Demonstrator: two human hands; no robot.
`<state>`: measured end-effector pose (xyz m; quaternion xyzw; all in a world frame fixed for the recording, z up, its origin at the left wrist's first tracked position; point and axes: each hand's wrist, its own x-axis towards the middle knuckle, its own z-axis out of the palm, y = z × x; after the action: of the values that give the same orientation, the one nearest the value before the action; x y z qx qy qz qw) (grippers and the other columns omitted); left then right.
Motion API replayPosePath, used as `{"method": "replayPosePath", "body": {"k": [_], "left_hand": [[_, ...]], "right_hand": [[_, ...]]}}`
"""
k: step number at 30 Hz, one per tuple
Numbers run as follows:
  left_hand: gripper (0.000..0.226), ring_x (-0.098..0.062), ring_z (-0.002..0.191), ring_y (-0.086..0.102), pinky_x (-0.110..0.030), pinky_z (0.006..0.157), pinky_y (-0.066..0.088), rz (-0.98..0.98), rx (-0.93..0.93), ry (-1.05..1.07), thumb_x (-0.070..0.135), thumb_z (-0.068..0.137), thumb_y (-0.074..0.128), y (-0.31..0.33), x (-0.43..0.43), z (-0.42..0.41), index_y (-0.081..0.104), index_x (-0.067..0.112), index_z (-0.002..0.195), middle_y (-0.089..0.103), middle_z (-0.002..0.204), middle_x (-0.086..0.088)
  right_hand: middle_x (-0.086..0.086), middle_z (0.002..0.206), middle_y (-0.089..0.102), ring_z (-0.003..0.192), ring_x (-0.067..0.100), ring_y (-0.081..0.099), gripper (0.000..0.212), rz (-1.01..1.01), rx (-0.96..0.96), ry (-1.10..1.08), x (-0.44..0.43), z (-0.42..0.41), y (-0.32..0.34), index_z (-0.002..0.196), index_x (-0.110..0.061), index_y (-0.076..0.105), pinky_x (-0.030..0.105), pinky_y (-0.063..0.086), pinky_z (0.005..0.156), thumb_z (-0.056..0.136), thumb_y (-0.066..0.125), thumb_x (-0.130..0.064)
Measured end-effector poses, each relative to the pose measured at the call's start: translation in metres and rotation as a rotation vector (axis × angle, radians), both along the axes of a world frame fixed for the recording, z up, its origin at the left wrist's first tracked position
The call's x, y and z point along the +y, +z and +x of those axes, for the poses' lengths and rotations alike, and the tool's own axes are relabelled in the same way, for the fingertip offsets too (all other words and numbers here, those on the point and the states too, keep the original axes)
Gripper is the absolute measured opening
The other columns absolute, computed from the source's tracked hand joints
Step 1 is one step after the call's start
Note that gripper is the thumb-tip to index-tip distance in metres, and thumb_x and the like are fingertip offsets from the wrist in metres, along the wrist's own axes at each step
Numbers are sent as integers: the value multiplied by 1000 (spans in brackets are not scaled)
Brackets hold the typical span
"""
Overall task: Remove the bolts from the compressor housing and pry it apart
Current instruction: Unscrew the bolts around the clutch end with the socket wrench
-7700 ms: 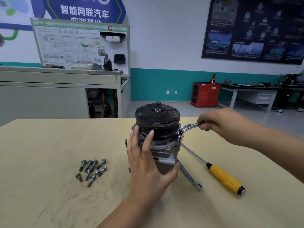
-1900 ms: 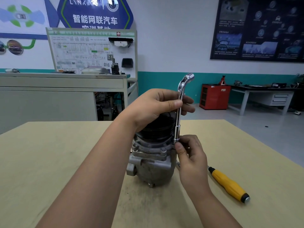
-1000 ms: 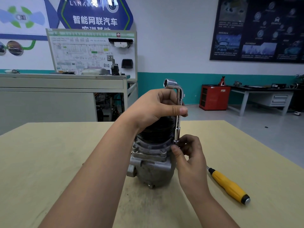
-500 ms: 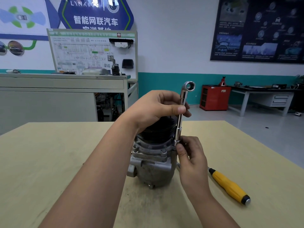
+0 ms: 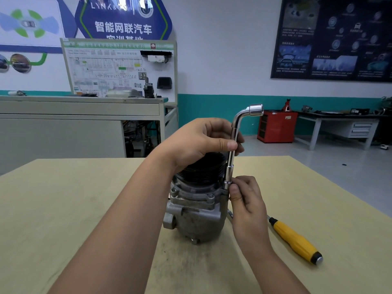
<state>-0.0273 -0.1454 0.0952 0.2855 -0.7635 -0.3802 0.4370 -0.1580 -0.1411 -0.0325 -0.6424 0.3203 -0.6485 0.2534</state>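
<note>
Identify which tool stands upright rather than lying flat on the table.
The chrome L-shaped socket wrench, upright against the compressor; the left hand grips its shaft. The yellow-handled screwdriver lies flat on the table.

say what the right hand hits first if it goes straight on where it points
The right hand would first meet the wrench's lower socket; its fingertips seem to touch it.

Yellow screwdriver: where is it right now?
Head view, lower right: the yellow screwdriver lies flat on the table, untouched, to the right of the compressor and the right hand.
</note>
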Motion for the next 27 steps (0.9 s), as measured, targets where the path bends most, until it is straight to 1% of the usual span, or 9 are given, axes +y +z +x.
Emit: {"method": "replayPosePath", "body": {"k": [2, 4, 6, 10, 14, 16, 20, 23, 27], "left_hand": [[15, -6, 74, 69, -16, 72, 51, -1, 1, -3, 0, 80, 62, 0, 0, 0, 64, 15, 82, 72, 73, 5], [12, -6, 74, 69, -16, 73, 52, -1, 12, -3, 9, 71, 66, 0, 1, 0, 63, 16, 80, 72, 73, 6], [16, -5, 73, 68, -17, 74, 53, 0, 29, 5, 14, 64, 67, 0, 1, -1, 61, 15, 79, 71, 72, 8], [21, -4, 71, 66, -17, 76, 54, 9, 48, 26, 13, 62, 68, 0, 1, -1, 57, 12, 80, 70, 70, 10], [19, -6, 70, 63, -19, 78, 52, 2, 25, 60, -1, 73, 70, 1, 1, -3, 57, 11, 81, 67, 71, 8], [19, -6, 70, 62, -19, 78, 51, 0, 14, 66, -3, 77, 68, 2, 0, -3, 58, 12, 81, 66, 72, 7], [16, -4, 72, 65, -16, 75, 52, -12, -15, 55, -1, 81, 66, 2, 1, -2, 64, 15, 81, 69, 70, 10], [14, -3, 73, 67, -14, 71, 50, 5, -31, 31, 2, 86, 61, 2, 2, -1, 67, 15, 84, 71, 70, 8], [17, -3, 79, 67, -15, 76, 49, -13, -37, 18, 8, 91, 54, 2, 1, 1, 68, 17, 91, 71, 75, 7]], "right_hand": [[-6, 95, 52, 89, -4, 52, 15, 13, 24, 9, 1, 0, 2, 93, -27, 59, 4, 39, 72, 86, 47, -34], [-6, 95, 53, 87, -4, 53, 8, 13, 37, 4, 1, 0, 3, 92, -32, 56, 5, 40, 71, 87, 57, -26], [-6, 93, 55, 82, -2, 54, 21, 10, 16, -28, -1, 0, 0, 91, -32, 52, 7, 42, 69, 85, 64, -15], [-6, 90, 56, 80, 0, 54, 30, -6, -3, -55, -1, 2, -1, 89, -32, 50, 6, 42, 68, 85, 64, -7], [-4, 90, 55, 84, 3, 54, 28, -36, 23, -58, -1, 2, -2, 87, -30, 53, 8, 41, 71, 89, 59, -4], [-4, 89, 56, 84, 4, 54, 26, -42, 24, -47, -1, 1, -1, 87, -28, 55, 9, 41, 71, 90, 58, -2], [-3, 89, 56, 85, 2, 55, 26, -48, 24, -42, -1, 0, 0, 87, -26, 57, 8, 41, 72, 89, 57, 0], [-4, 90, 56, 87, 0, 54, 25, -37, 31, -27, -1, 1, 0, 90, -24, 59, 8, 41, 73, 90, 55, 0], [-4, 92, 55, 88, 0, 54, 18, -28, 31, -4, -3, -1, 0, 95, -16, 62, 8, 40, 76, 91, 53, -1]]}}
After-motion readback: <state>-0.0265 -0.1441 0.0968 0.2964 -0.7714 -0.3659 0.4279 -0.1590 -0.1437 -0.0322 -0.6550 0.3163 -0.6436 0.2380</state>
